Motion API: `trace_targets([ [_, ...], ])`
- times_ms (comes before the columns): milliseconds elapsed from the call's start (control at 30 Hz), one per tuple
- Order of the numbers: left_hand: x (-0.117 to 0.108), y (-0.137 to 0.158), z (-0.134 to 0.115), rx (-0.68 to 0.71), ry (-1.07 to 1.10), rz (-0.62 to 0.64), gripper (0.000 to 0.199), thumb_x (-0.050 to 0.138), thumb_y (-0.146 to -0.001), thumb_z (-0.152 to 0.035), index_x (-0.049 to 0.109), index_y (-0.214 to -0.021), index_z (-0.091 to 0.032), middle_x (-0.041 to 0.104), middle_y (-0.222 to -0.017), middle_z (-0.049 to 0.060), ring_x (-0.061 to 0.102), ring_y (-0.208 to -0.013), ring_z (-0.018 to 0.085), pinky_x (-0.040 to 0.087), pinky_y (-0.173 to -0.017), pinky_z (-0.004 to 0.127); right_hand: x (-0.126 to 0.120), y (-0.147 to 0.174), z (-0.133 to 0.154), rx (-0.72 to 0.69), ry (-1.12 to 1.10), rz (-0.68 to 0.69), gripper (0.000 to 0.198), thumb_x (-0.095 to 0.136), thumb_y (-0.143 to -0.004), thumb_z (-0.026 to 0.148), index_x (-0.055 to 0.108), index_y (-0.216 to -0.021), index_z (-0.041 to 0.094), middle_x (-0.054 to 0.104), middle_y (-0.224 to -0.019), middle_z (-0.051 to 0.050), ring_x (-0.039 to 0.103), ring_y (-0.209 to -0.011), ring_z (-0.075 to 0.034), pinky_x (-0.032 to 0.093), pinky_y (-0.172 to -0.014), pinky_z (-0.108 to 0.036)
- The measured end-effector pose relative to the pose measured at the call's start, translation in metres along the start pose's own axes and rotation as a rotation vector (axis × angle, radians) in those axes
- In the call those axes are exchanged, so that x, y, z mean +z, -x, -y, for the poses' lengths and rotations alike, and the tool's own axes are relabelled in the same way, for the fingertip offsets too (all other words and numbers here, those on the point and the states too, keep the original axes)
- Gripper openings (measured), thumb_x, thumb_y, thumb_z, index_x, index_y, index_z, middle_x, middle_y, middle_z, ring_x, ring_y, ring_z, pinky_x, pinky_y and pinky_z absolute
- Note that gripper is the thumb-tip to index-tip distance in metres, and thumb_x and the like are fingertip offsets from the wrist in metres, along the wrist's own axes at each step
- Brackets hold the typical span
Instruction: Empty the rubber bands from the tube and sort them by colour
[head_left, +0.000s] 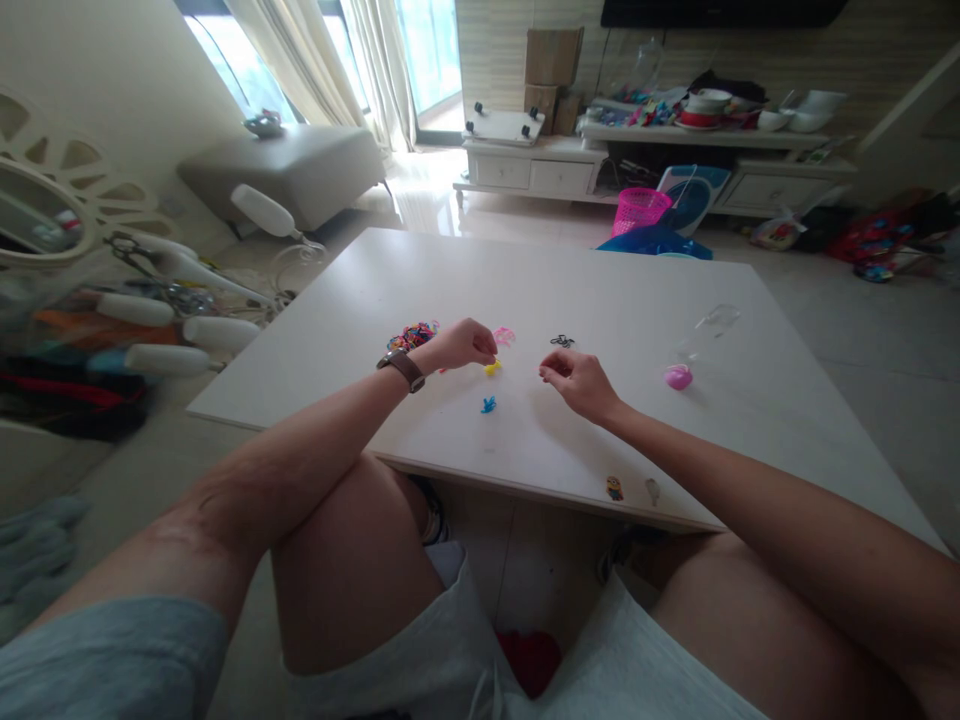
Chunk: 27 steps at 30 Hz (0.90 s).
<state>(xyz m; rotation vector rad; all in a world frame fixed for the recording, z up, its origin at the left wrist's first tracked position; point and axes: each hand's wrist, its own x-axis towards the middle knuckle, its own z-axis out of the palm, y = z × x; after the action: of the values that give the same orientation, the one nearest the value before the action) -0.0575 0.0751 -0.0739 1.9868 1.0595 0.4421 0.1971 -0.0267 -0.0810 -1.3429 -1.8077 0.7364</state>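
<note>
- The left hand (466, 344) is just beside the yellow bands (492, 369).
- The right hand (580, 382) is near the black bands (562, 341).
- Blue bands (489, 404) lie on the table (637, 290).

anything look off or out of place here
One thing: the white board on the cabinet has its wheels pointing up, so it seems upside down. On the table, the bands lie loose but nothing looks damaged.

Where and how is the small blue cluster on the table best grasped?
Probably pinch the small blue cluster across its middle from above, coming in from the near side: it lies small and low on the white table, with the yellow pieces and left hand beyond its far side. Whether its pieces are joined is too small to tell.
</note>
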Motion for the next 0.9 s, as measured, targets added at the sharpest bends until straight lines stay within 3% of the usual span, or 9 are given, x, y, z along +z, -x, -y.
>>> trace_targets([
  [167, 0.006, 0.001, 0.002, 0.007, -0.146, -0.037, 0.012, 0.078, -0.07, -0.022, 0.078, -0.078, -0.012, 0.075, -0.071, 0.005, 0.061, -0.06, 0.013, 0.043, -0.057, 0.024, -0.001, 0.001, 0.0, -0.029, 0.035, 0.012, 0.011, 0.065, -0.086, 0.027, 0.07, -0.08, 0.019, 0.073, -0.075, -0.004, 0.067, -0.07, -0.018, 0.051, -0.07, -0.032],
  [367, 0.006, 0.001, -0.005, 0.056, -0.229, -0.01, 0.017, 0.076, -0.073, -0.022, 0.079, -0.085, -0.013, 0.078, -0.084, 0.008, 0.067, -0.072, 0.016, 0.047, -0.065, 0.025, 0.0, 0.001, 0.0, -0.043, 0.05, 0.024, 0.012, 0.065, -0.087, 0.027, 0.07, -0.08, 0.019, 0.073, -0.075, -0.004, 0.067, -0.07, -0.018, 0.051, -0.069, -0.031],
  [600, 0.009, 0.001, -0.014, 0.101, -0.197, -0.023, 0.018, 0.072, -0.078, -0.023, 0.079, -0.091, -0.012, 0.077, -0.085, 0.008, 0.067, -0.076, 0.017, 0.049, -0.067, 0.025, -0.001, 0.001, -0.002, -0.047, 0.052, 0.027, 0.012, 0.064, -0.087, 0.027, 0.071, -0.081, 0.019, 0.074, -0.075, -0.004, 0.067, -0.07, -0.018, 0.051, -0.069, -0.031],
  [900, 0.03, 0.005, -0.042, 0.319, -0.022, 0.111, 0.019, 0.077, -0.079, -0.027, 0.078, -0.09, -0.012, 0.075, -0.081, 0.007, 0.065, -0.071, 0.013, 0.05, -0.066, 0.024, 0.003, 0.003, 0.004, -0.032, -0.014, 0.077, 0.014, 0.065, -0.088, 0.03, 0.073, -0.085, 0.019, 0.075, -0.077, -0.004, 0.067, -0.071, -0.018, 0.051, -0.068, -0.03],
])
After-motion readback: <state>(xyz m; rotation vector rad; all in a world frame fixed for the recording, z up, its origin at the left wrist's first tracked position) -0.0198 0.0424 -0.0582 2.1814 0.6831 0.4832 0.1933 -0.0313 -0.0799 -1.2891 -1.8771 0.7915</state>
